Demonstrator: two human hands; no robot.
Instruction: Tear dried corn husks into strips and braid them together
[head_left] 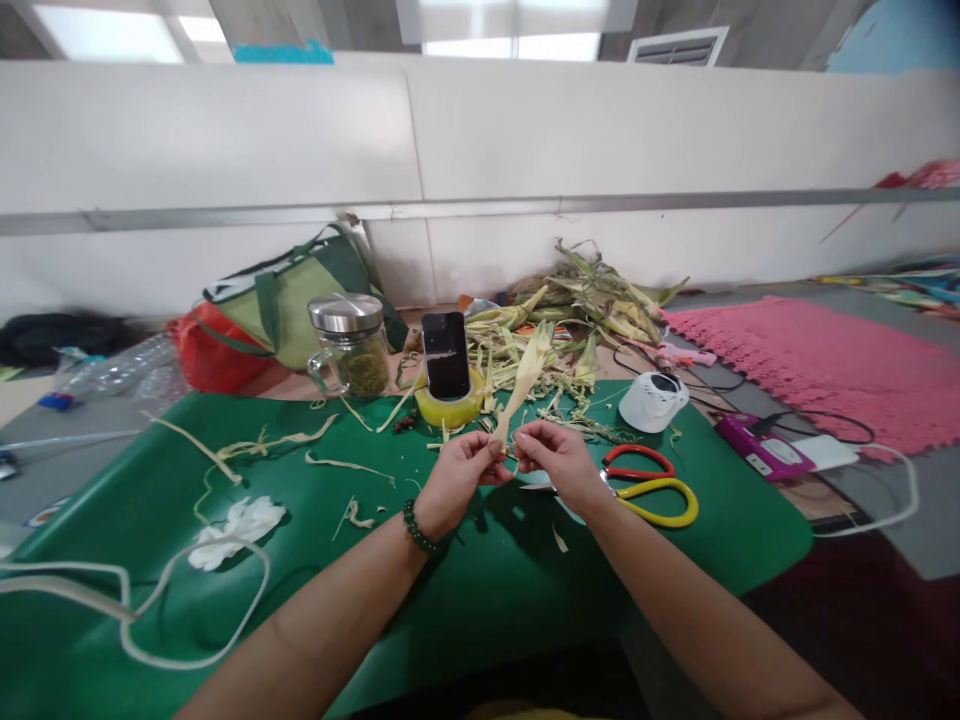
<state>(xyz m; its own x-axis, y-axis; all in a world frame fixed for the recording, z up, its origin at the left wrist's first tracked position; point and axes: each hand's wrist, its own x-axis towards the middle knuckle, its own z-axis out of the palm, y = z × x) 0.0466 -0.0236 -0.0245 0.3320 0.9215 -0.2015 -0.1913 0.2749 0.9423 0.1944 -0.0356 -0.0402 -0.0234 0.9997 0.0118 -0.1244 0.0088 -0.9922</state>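
Above the green mat [315, 580], both hands meet in the middle of the view. My left hand [463, 478] pinches the narrow end of a pale corn husk [526, 375], whose wide end fans upward and away from me. Close beside it, my right hand [553, 455] has its fingertips pressed together near the husk's narrow end; what lies between them is too small to make out. Scissors [660, 500] with one red and one yellow handle lie on the mat under and right of my right hand. A small husk scrap [559, 538] lies nearer to me.
A phone [446, 355] leans upright on a yellow tape roll [450, 408], beside a lidded glass mug [358, 350]. Dry husks [592, 290] pile up behind. A white spool [652, 402], purple power strip [763, 447], crumpled tissue [238, 530] and white cable [176, 662] lie around.
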